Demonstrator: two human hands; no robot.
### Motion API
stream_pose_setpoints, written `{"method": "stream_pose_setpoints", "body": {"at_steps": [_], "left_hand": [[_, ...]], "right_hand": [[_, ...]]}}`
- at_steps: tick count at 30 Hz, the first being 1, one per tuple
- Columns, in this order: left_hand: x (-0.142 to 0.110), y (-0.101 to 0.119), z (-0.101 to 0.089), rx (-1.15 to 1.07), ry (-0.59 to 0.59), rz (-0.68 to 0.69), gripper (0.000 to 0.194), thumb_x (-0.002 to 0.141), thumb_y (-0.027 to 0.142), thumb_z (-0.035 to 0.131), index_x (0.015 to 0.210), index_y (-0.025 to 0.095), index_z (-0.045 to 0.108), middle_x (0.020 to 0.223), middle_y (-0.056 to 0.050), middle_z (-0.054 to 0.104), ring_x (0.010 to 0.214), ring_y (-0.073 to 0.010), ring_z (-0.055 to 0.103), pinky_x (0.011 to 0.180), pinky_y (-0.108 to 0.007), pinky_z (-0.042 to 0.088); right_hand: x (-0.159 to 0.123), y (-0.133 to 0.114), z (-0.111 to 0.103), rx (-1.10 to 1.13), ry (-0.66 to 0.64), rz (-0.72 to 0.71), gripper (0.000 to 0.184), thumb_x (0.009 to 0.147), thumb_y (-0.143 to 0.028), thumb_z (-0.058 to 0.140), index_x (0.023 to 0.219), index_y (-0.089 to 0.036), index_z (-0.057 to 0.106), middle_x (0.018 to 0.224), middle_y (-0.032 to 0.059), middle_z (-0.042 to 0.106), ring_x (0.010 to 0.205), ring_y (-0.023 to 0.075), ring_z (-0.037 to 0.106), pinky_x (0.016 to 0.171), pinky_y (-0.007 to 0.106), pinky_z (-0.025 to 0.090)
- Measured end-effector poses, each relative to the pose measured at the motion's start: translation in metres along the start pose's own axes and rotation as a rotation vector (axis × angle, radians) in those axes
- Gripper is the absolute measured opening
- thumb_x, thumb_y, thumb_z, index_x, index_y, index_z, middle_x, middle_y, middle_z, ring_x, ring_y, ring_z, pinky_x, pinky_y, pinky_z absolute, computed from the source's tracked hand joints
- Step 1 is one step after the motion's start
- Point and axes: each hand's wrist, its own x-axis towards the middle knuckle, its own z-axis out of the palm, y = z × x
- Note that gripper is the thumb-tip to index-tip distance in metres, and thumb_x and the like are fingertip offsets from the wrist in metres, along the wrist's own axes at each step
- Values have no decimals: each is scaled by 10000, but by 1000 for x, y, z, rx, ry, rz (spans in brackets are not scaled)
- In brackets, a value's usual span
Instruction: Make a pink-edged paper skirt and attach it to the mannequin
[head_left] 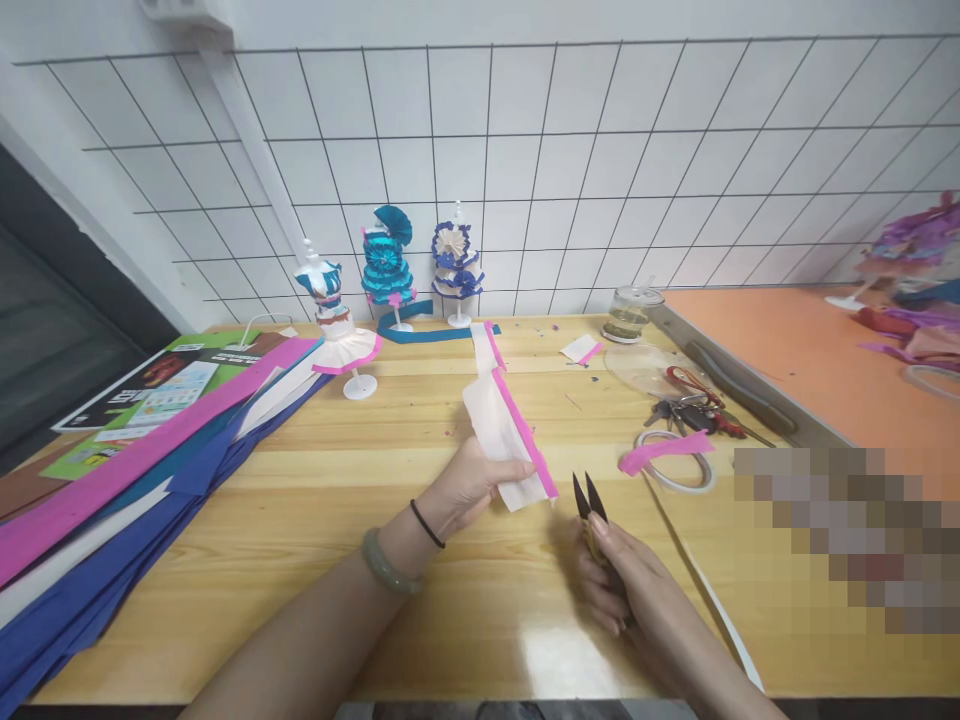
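My left hand (480,480) pinches a strip of white crepe paper (491,425) edged in pink, its far end trailing back over the wooden table. Thread snips (589,500) are in my right hand (619,575), their dark blades apart and pointing away from me, a little right of the strip's near end. A small white paper piece with a pink edge (581,348) lies farther back. To the left stands a mini dress form (330,320) wearing a white paper skirt with a pink hem.
Two more dressed forms, one teal (386,262) and one blue and white (456,262), stand by the tiled wall. Long crepe strips (172,430) cover the left side. On the right are a tape roll (705,475), keys (682,412), a glass jar (630,315) and an orange table (787,340).
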Motion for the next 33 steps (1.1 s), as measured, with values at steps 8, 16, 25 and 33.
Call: {"method": "stream_pose_setpoints", "body": {"at_steps": [8, 16, 25, 33], "left_hand": [[3, 4, -5, 92, 6, -21, 427, 500, 92, 798, 898, 144, 652, 866, -39, 672, 796, -165, 600, 771, -311, 474], [4, 1, -16, 246, -108, -77, 452, 540, 197, 801, 959, 137, 643, 941, -79, 665, 835, -193, 601, 778, -329, 460], [4, 0, -19, 287, -160, -144, 466, 549, 203, 797, 982, 137, 638, 956, -90, 662, 863, -203, 599, 798, -345, 456], [4, 5, -18, 193, -148, -116, 401, 556, 178, 793, 931, 142, 658, 894, -69, 681, 804, -169, 612, 764, -301, 471]], "right_hand": [[2, -45, -23, -645, 9, -54, 491, 798, -654, 382, 860, -199, 556, 639, -5, 458, 576, 134, 425, 526, 247, 364], [12, -64, -41, -794, -362, 125, 445, 789, -621, 455, 726, -182, 483, 580, -52, 375, 501, 76, 308, 464, 208, 247], [29, -66, -36, -806, -463, 171, 444, 792, -611, 462, 716, -174, 453, 553, -75, 300, 459, 49, 231, 420, 198, 170], [29, -68, -39, -874, -378, 154, 459, 761, -637, 483, 733, -180, 502, 582, -60, 323, 491, 60, 267, 437, 201, 191]]}}
